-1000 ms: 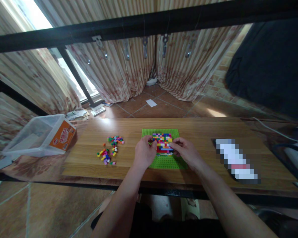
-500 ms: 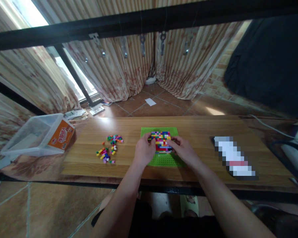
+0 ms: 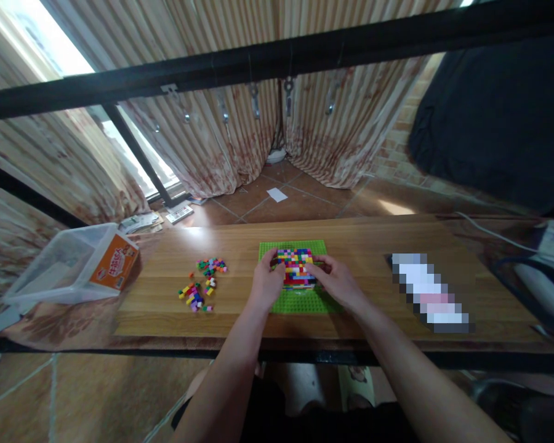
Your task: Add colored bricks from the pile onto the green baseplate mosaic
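Observation:
A block of many-coloured toy bricks [image 3: 297, 268] stands on a green studded baseplate [image 3: 300, 304] at the middle of the wooden board. My left hand [image 3: 268, 280] grips its left side, the thumb near the front face and the fingers toward the back corner. On the right side my right hand [image 3: 336, 278] does likewise, with its thumb against the front right of the bricks. My palms and fingers hide both flanks of the block. Left of the baseplate lies a loose pile of small coloured bricks [image 3: 212, 267].
A clear plastic bin [image 3: 64, 261] with an orange label stands at the far left. On the right of the board [image 3: 373, 243] lies a flat, pixelated object [image 3: 427, 292]. A black metal bar [image 3: 189, 67] with hanging hooks crosses above the far side.
The camera view has tilted and shifted slightly. Both hands stay on the sides of the brick block, with little other visible change.

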`<state>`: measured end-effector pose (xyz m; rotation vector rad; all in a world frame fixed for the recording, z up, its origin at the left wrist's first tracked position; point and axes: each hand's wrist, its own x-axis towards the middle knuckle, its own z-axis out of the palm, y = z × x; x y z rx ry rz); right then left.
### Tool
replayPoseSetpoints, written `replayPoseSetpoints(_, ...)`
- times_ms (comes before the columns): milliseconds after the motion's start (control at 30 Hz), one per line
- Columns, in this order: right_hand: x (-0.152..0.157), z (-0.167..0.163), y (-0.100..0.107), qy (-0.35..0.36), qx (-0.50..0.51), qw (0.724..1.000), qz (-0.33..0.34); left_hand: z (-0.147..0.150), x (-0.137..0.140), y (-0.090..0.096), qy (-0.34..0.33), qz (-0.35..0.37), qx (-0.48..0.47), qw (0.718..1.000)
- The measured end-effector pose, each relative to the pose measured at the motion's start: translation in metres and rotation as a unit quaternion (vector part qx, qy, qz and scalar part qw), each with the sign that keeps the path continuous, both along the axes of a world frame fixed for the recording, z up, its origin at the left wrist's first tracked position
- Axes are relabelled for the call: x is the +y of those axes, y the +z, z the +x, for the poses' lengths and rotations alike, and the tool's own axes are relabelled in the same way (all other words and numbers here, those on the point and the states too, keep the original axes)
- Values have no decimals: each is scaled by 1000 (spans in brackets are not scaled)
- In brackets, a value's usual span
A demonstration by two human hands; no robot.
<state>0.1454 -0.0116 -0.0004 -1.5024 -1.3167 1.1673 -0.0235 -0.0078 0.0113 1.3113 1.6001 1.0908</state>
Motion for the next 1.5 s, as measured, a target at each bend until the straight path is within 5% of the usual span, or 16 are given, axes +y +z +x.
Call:
replayPoseSetpoints(300, 5, -17, -17, -43, 53, 995, 78, 13, 11, -5, 27, -24, -134, 990)
replayPoseSetpoints(633, 6, -35, -22, -68, 45, 990, 119, 20, 11, -25, 57, 54, -108, 991)
replayPoseSetpoints(1100, 1, -30, -10, -93, 32, 991, 92, 25, -4, -18, 27, 33, -111, 993)
replayPoseSetpoints(1500, -3, -36, -11, -114, -35, 981, 152, 32, -13, -13, 16, 65, -33, 997)
